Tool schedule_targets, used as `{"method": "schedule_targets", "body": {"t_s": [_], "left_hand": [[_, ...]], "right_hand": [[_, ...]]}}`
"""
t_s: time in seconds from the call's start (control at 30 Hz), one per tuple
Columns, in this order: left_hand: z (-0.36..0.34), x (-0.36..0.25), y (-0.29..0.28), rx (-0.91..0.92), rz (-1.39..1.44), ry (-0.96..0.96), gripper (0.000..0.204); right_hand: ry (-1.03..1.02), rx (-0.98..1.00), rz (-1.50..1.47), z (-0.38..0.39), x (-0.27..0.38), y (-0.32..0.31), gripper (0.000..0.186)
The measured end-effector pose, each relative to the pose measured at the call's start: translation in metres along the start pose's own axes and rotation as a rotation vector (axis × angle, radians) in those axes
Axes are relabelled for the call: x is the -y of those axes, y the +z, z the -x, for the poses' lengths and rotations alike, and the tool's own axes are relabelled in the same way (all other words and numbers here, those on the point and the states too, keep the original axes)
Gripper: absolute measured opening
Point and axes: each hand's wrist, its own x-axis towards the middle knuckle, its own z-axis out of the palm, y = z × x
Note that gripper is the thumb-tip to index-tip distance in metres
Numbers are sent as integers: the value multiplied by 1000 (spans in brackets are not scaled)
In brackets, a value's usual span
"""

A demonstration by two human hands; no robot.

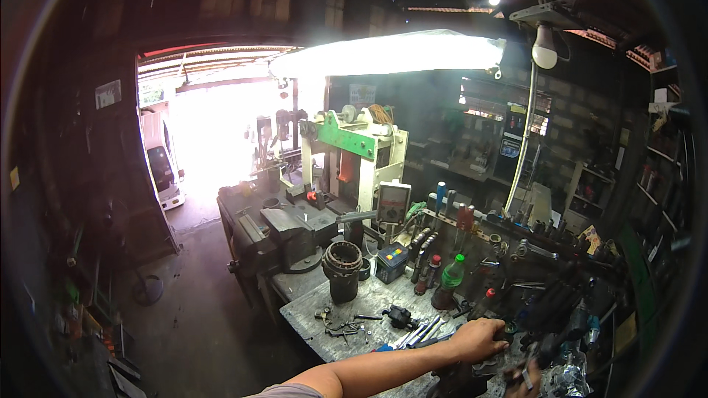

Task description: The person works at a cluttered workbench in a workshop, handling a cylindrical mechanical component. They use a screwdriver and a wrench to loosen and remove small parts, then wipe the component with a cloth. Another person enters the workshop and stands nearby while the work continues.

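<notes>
My left hand reaches across the metal-topped bench with its fingers curled down. Whatever they hold, if anything, is hidden beneath them. Lower down, my right hand is dark and partly blurred, with fingers bent around a small metallic piece whose kind I cannot make out. Several wrenches lie left of my left hand, beside a black mechanical part. Beyond them stand a dark bottle with a green cap and a hollow cylindrical motor housing. Bolts and small parts are scattered near the housing.
A bench vise sits behind the housing, with a green and cream press frame farther back. A small dark box and a meter stand mid-bench. Tools crowd the right side. A bright lamp hangs overhead.
</notes>
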Motion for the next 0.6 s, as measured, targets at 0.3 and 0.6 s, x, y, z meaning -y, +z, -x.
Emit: {"method": "schedule_targets", "body": {"t_s": [0.3,0.6], "left_hand": [[-9,-13,-7,85,-265,91,39],[-15,-24,-13,161,-402,113,33]], "right_hand": [[570,-146,-285,129,-93,-5,32],[622,123,325,122,-43,-17,30]]}}
